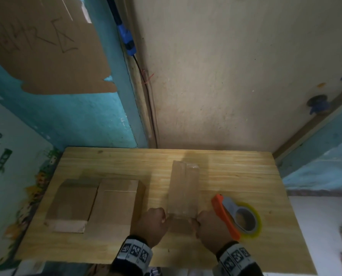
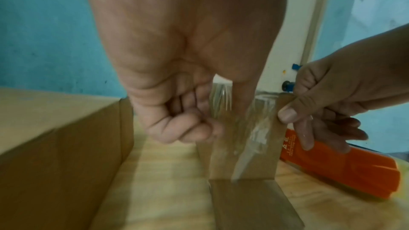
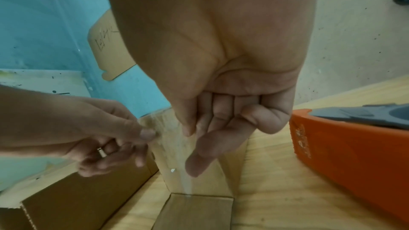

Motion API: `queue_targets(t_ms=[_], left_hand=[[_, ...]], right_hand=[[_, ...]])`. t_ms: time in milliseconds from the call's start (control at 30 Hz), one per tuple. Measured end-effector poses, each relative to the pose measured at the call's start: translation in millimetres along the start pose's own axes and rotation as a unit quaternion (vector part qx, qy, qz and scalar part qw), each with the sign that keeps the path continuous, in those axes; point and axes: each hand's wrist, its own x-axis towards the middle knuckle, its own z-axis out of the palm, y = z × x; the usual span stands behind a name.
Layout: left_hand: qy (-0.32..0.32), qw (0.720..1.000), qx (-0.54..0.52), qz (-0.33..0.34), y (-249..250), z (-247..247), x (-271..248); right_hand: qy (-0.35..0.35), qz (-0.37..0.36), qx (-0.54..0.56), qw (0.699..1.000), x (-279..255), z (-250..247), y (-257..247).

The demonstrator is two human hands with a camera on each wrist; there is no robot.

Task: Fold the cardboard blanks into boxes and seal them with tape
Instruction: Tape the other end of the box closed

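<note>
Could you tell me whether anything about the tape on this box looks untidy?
Yes: the clear tape down the box held by both hands is wrinkled, with whitish creases and bubbles rather than lying flat.

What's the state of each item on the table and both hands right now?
Taped box: folded, clear tape along its seam, near flap open on the table, held at both near corners.
Left hand: pinches the box's left corner.
Right hand: pinches the right corner.
Tape dispenser: lying on the table, unheld.
Closed box: folded shut, untouched.
Flat blank: lying flat, unfolded.
</note>
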Motion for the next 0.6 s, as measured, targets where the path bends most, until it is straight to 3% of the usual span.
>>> queue_targets(t_ms=[100,233,367,433,533,600], left_hand=[[-0.027,0.997,0.067,-0.013,7,-7,2],[-0.065,0.996,0.053,-0.025,12,-4,9],[-0.115,0.986,-0.069,-0.097,8,3,20],[-0.15,0.979,-0.099,-0.098,8,8,24],[-0.186,0.959,-0.186,-0.107,10,11,28],[-0.172,0.949,-0.241,-0.113,10,12,29]], right_hand=[[-0.015,0.004,-0.006,1.0,0,-6,-4],[-0.044,0.017,0.012,0.999,-2,-13,-9],[-0.032,0.037,-0.006,0.999,-4,-15,-17],[-0.032,0.067,-0.004,0.997,-5,-14,-22],[-0.045,0.101,0.058,0.992,-2,-10,-22],[-0.05,0.1,0.121,0.986,2,-10,-20]])
